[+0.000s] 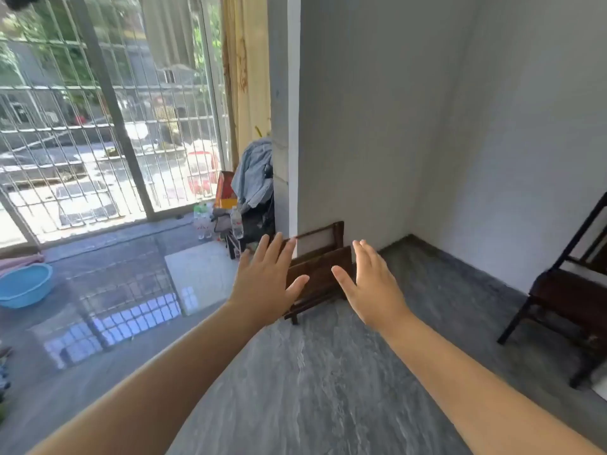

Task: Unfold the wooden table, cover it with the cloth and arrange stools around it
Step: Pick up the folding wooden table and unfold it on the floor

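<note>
Both arms reach forward; the left hand [266, 280] and right hand [368, 284] are spread flat, fingers straight, holding nothing; between and just beyond them the folded wooden table [320, 274], dark brown with slatted panels and short legs, leans upright against the smooth grey wall [361, 126]; whether either palm touches it cannot be told; under the arms lies a glossy, grey-veined stone floor [312, 372]; far left of the left hand sits a round blue plastic basin [24, 285]; right of the right hand stands a dark wooden chair [571, 297].
</note>
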Demonstrator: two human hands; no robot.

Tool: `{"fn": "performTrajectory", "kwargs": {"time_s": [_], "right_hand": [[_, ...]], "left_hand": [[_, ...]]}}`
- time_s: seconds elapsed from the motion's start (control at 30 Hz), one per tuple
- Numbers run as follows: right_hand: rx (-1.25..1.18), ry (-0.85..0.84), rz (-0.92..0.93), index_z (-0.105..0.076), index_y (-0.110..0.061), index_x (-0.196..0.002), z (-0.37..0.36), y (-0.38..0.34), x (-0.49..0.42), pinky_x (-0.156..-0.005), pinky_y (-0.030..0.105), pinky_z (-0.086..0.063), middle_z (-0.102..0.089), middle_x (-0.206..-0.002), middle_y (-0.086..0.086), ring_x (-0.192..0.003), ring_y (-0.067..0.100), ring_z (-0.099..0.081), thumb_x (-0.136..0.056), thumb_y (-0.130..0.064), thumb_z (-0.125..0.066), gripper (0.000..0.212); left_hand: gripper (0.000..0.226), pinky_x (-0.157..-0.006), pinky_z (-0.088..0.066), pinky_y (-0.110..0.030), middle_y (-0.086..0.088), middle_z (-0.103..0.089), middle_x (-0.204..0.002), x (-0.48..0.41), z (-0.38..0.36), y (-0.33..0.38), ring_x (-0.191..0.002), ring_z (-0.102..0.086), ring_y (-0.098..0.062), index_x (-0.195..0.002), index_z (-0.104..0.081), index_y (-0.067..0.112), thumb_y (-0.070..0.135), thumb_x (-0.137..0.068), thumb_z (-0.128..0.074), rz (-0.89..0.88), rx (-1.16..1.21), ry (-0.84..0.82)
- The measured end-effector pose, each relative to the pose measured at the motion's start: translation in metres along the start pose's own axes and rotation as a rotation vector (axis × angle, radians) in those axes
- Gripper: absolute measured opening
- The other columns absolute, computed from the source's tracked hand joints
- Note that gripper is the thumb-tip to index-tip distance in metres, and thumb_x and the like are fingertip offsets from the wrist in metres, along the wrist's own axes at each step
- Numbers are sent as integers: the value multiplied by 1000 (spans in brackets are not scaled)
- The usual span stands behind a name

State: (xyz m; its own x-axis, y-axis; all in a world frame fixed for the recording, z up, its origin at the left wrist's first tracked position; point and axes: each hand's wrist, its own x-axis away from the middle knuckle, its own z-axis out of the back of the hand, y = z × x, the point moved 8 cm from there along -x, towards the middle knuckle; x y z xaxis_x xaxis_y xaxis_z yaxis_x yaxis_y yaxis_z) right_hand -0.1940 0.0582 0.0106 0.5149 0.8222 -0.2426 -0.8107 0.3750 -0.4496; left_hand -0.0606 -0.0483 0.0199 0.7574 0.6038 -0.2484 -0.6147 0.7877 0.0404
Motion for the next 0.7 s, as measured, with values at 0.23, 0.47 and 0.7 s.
{"fn": "performTrajectory", "kwargs": {"time_s": [0.23, 0.47, 0.7], "right_hand": [[-26, -65, -137, -13, -17, -152, -74, 49, -96, -115, 36, -23, -13, -160, 2, -146, 18, -13, -94, -58, -33, 74], [-68, -121, -181, -17, -13, -151, -134, 120, -210, -116, 38, -23, -18, -158, 7, -146, 22, -16, -95, -52, -39, 72], [-100, -225, -189, -18, -11, -150, -211, 197, -380, -114, 39, -26, -20, -157, 8, -145, 25, -19, -95, -49, -42, 71]], "left_hand": [[72, -117, -9, -50, -3, 2, -160, -96, -93, -45, -146, 3, -25, -151, 2, 25, 62, -92, -17, 5, -32, -134], [73, -117, -4, -48, -3, 5, -160, -200, -178, -71, -146, 6, -25, -150, 4, 24, 63, -93, -17, 49, -5, -227], [74, -118, -8, -49, -2, 0, -160, -347, -274, -102, -146, 1, -25, -151, -1, 24, 64, -92, -19, 154, -13, -292]]}}
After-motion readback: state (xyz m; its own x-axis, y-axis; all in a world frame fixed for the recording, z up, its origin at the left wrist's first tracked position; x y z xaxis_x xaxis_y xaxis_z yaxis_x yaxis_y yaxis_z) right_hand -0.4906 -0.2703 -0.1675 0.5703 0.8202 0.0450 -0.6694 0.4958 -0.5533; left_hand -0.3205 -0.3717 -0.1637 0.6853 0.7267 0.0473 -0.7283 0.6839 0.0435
